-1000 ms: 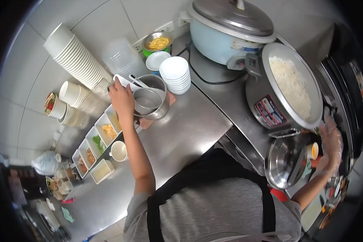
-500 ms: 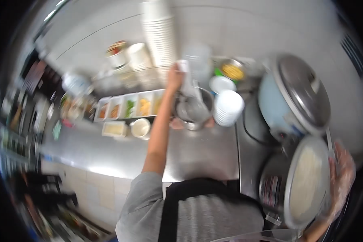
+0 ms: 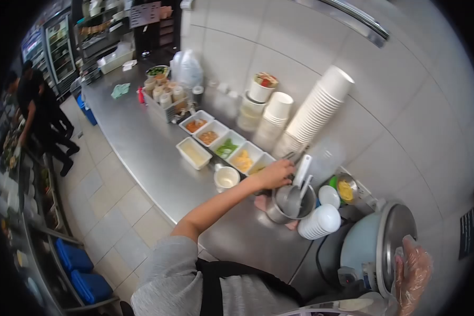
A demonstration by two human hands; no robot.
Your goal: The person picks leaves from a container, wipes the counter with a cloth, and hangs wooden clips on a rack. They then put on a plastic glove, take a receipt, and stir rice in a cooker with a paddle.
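My bare left hand (image 3: pixel 275 174) reaches across the counter with its fingers curled, beside the metal pot (image 3: pixel 291 204). A thin dark metal end shows just above its fingers; what they hold is partly hidden. White-handled utensils (image 3: pixel 302 169) stand in the pot. Under and beside this hand runs a row of white trays with chopped toppings, among them a tray of yellow pieces (image 3: pixel 244 161) and one of green pieces (image 3: pixel 227 148). My right hand (image 3: pixel 413 274), in a clear plastic glove, is at the lower right with fingers stretched upward, beside the rice cooker (image 3: pixel 361 247).
A tall stack of white cups (image 3: pixel 321 105) leans near the wall. White bowls (image 3: pixel 321 221) stand right of the pot. A white mug (image 3: pixel 227 178) and a pale-filled tray (image 3: pixel 194 153) sit at the front. Sauce bottles fill a basket (image 3: pixel 166 108). Two people (image 3: pixel 42 110) stand far left.
The view has swung to the left and sharpened. My left hand has come down from near the cup stack to beside the pot. The large round pale-filled container at lower right is mostly out of view.
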